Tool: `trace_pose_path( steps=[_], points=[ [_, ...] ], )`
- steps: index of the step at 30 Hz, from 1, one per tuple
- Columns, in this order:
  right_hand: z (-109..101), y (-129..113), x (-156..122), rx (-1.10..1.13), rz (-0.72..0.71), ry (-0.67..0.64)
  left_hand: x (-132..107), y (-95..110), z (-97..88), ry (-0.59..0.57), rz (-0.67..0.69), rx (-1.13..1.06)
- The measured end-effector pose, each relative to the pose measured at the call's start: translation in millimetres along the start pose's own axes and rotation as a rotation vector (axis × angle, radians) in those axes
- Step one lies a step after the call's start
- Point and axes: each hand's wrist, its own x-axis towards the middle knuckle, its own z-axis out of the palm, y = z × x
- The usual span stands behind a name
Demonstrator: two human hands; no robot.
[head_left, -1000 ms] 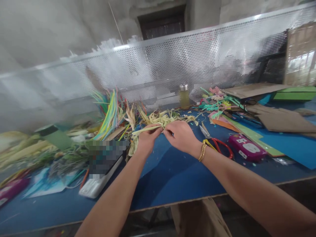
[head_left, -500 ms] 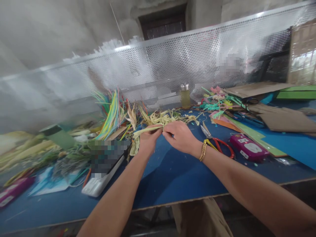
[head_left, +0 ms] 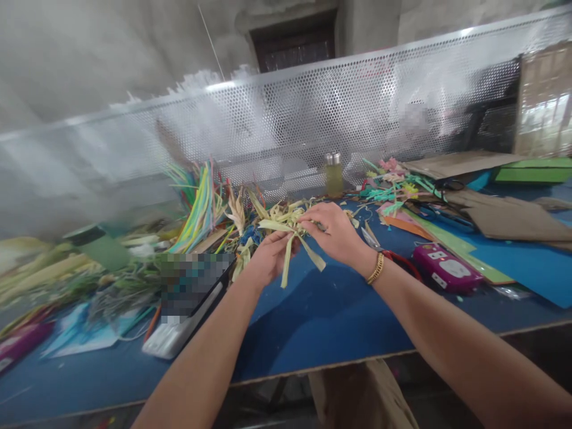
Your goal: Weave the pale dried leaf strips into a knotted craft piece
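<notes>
My left hand point(head_left: 267, 257) and my right hand point(head_left: 333, 231) meet above the blue table point(head_left: 313, 322), both pinched on pale yellow-green leaf strips point(head_left: 290, 235). Loose ends of the strips hang down between the hands. My right wrist carries a gold bracelet point(head_left: 376, 269). Just behind the hands lies a heap of similar cut strips point(head_left: 277, 211).
Red-and-yellow scissors point(head_left: 393, 255) and a magenta box point(head_left: 444, 269) lie right of my right hand. A small bottle point(head_left: 333, 173) stands at the perforated metal screen point(head_left: 357, 113). Coloured straws point(head_left: 201, 202) and plant scraps fill the left; brown card point(head_left: 509, 217) and green sheets the right.
Both hands have risen off the table and moved slightly away from me, lifting the strips; the strip ends now dangle below the hands.
</notes>
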Motion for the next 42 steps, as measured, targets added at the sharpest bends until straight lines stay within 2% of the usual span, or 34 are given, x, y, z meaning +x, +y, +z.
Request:
trace_pose_path(
  steps=[5,10,13,19,24,30,37,42],
  points=[
    [10,2,-4,0.193,0.114,-0.162,-2,-3,-3.5,-0.117,-0.156,0.083],
    [15,5,-6,0.576,0.392,-0.265,-5,-7,-0.9,-0.092,-0.175,0.114],
    [16,5,-7,0.72,0.467,-0.348,-5,-9,1.5,-0.081,-0.203,0.121],
    [15,6,-6,0.779,0.495,-0.361,-5,-8,2.8,-0.101,-0.243,0.134],
    [10,2,-3,0.848,0.453,-0.278,-6,-7,-0.4,-0.115,-0.232,0.154],
    [9,1,-3,1.001,0.498,-0.311,-4,-7,-0.7,-0.13,-0.248,0.134],
    [7,4,-2,0.919,0.454,-0.316,-5,-9,5.7,-0.072,-0.141,0.094],
    [3,1,0,0.94,0.526,-0.293,-7,-6,9.0,-0.086,-0.182,0.135]
  ],
)
